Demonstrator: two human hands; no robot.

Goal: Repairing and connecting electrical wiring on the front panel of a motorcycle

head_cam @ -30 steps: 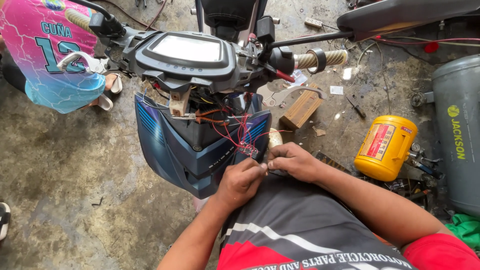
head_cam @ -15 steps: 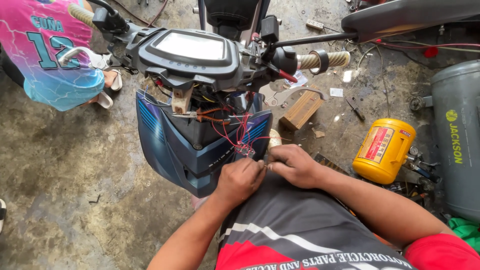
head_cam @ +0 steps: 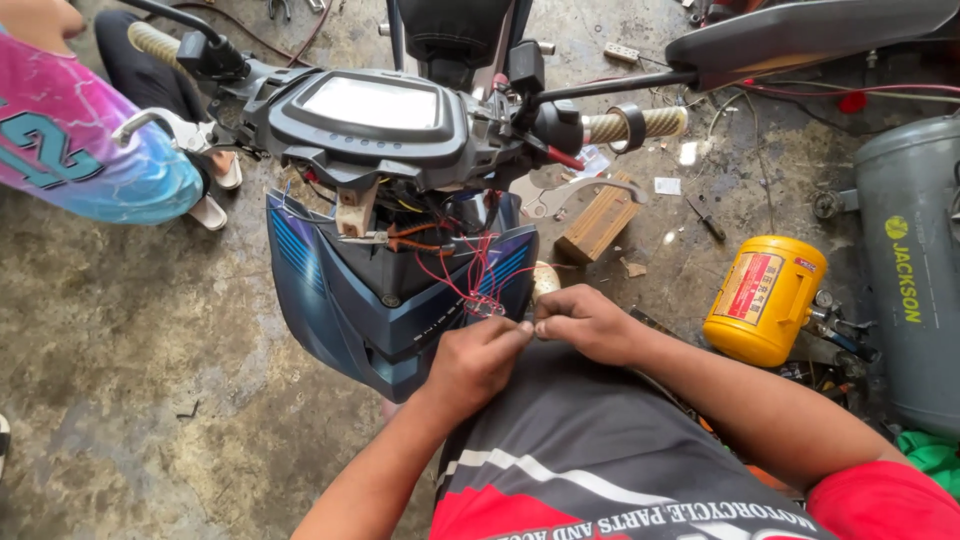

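1. Thin red wires are pinched by the left hand and the right hand, fingertips pressed together right at the loose wire ends.
2. Both hands are closed on the wires, and they touch each other.
3. The wires run up and away from the hands, into the open front of the scooter, just under the dash panel.
4. Both hands are about equally near the wire ends.
5. The blue front cover is seen just left of the hands.
6. A yellow can stands to the right, well apart. What is in it cannot be seen.
7. A grey tank is seen further right, closed.
8. Another person's bright shirt is seen at top left.
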